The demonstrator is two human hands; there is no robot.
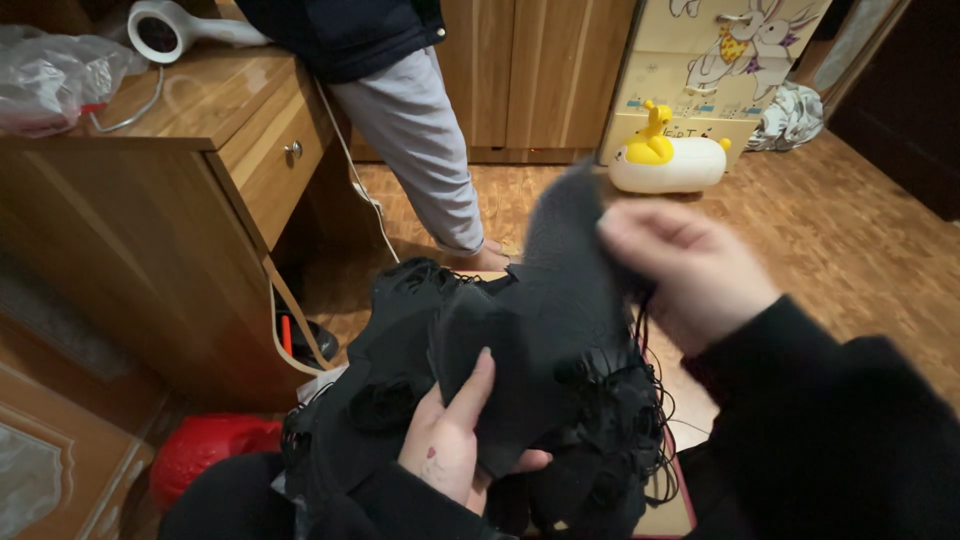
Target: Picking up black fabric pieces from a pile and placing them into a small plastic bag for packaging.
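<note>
Left hand (450,440) fingers are pressing flat on a black garment (520,350) bunched at lap level, thumb tucked under a fold. Right hand (690,270), blurred, is pinching the garment's raised upper edge. Loose black threads (655,400) are dangling off the right side and could snag on fingers. Another person's leg (420,140) is standing close by a wooden desk (200,130); a yellow duck toy (665,155) is sitting farther back on the floor.

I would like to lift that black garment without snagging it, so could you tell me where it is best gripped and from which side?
Probably the smooth upper panel of the black garment, coming from above on the right, where the right hand already pinches it. The lower part carries loose cords that could tangle; the left hand supports it from below.
</note>
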